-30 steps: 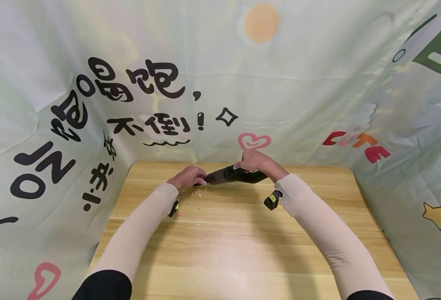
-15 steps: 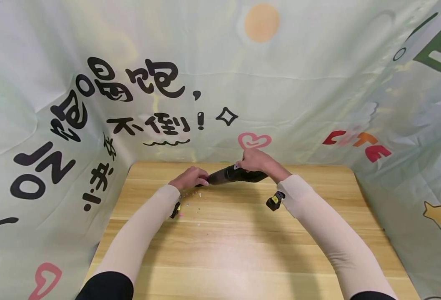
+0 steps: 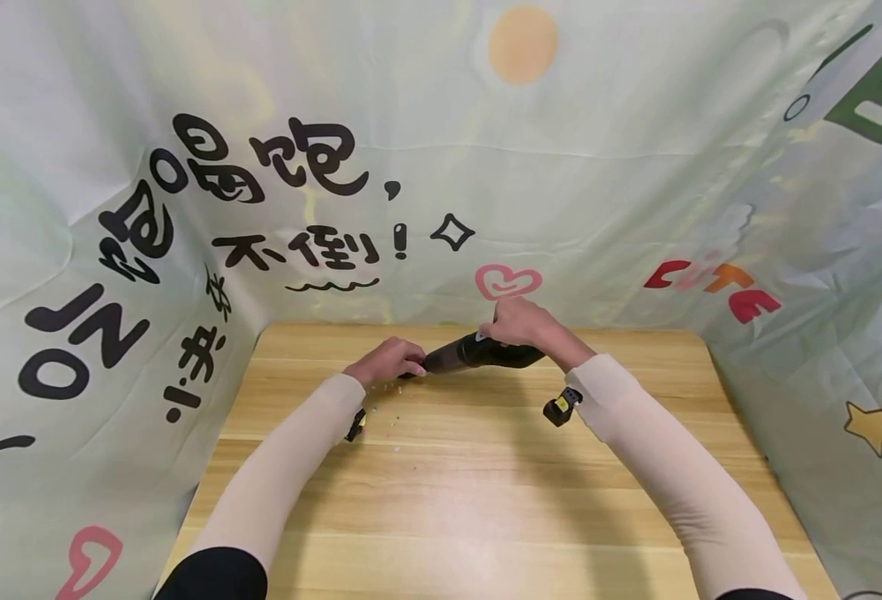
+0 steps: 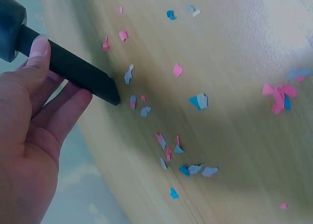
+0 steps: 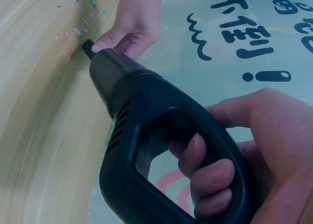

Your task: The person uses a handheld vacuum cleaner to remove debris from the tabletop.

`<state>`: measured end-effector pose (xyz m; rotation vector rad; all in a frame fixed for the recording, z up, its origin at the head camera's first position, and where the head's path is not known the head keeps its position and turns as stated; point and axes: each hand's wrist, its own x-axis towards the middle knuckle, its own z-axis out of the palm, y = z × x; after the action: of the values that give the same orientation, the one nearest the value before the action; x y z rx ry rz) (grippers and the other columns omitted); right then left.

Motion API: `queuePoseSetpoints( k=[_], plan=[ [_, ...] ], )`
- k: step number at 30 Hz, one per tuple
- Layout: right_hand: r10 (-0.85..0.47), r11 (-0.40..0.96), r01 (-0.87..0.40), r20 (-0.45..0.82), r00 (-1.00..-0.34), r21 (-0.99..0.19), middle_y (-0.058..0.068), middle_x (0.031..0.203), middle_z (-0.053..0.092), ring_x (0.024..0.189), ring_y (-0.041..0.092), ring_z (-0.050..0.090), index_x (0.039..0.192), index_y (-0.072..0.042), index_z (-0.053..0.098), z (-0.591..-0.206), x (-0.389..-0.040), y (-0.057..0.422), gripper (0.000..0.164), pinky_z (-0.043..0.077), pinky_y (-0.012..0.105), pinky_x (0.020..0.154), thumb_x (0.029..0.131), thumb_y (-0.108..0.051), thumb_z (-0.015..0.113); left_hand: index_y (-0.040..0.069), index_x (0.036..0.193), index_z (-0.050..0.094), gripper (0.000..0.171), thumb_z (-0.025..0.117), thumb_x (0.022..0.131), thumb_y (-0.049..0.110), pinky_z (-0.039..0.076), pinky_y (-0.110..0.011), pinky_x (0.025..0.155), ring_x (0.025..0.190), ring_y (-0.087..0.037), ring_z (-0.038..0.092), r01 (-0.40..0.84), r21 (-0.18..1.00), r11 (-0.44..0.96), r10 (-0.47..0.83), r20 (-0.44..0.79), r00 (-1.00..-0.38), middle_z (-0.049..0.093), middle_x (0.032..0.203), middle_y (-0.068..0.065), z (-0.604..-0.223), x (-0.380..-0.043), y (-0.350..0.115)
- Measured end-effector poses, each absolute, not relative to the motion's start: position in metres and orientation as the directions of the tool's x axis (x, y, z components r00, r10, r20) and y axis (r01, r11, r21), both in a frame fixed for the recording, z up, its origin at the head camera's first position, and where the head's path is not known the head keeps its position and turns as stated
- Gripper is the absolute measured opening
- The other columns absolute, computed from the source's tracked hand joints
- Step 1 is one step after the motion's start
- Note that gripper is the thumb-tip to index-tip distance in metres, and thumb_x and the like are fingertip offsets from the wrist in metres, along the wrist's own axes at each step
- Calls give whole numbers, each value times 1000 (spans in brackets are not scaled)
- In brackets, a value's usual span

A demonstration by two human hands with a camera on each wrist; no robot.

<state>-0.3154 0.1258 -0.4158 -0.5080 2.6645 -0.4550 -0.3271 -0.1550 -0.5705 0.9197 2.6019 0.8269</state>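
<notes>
My right hand (image 5: 274,150) grips the loop handle of a black handheld vacuum cleaner (image 5: 146,111), fingers curled through the opening. In the head view the vacuum (image 3: 489,350) slants down to the left, its smoky clear front chamber leading to a narrow nozzle. Thumb and fingers of my left hand (image 4: 39,101) pinch that flat black crevice nozzle (image 4: 78,70), whose tip is close over the wooden table. Beside the tip lie small torn paper scraps (image 4: 200,101) in pink, blue and grey-lilac. My left hand (image 3: 392,360) covers some of the scraps in the head view.
The wooden table (image 3: 441,500) has rounded far corners. A printed cloth backdrop (image 3: 598,208) rises right behind its back edge and along both sides. A black camera (image 3: 561,406) hangs at the right wrist, another camera (image 3: 356,425) at the left.
Both hands and the vacuum have shifted slightly to the right, keeping their holds. Some scraps near the left hand seem fewer in the head view.
</notes>
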Motion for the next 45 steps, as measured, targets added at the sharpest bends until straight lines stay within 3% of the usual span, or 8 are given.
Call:
queuePoseSetpoints(
  k=[11,18,32,45],
  plan=[
    [-416,879,-290,-313,-854,-378,-3,46,44,40,11,33,49,-16,47,-413,-310,132,57,29,26,47,102,-34,61,13,105,78,13,72,98,22,51,-30,77,78,-10,60,474,596,648,637,-83,-766,78,100,-3,-569,-322,-148],
    [-420,885,-305,-320,-849,-352,-1,49,52,41,11,35,50,-17,48,-410,-308,135,57,33,26,50,102,-35,60,13,101,78,12,71,99,22,47,-27,72,71,-9,53,480,605,635,645,-73,-760,75,91,-2,-569,-319,-143],
    [-435,882,-324,-326,-839,-343,3,52,58,43,10,38,50,-16,48,-401,-299,139,54,35,25,51,102,-30,58,14,100,78,10,72,98,22,48,-26,72,72,-8,55,476,639,604,665,-76,-743,75,92,0,-575,-317,-135],
    [-432,874,-283,-367,-824,-394,-6,45,42,41,10,39,49,-15,49,-405,-293,143,54,38,24,50,101,-28,57,16,98,76,10,71,99,24,47,-25,72,70,-6,53,502,605,618,688,-107,-718,74,90,1,-570,-308,-136]
  ],
)
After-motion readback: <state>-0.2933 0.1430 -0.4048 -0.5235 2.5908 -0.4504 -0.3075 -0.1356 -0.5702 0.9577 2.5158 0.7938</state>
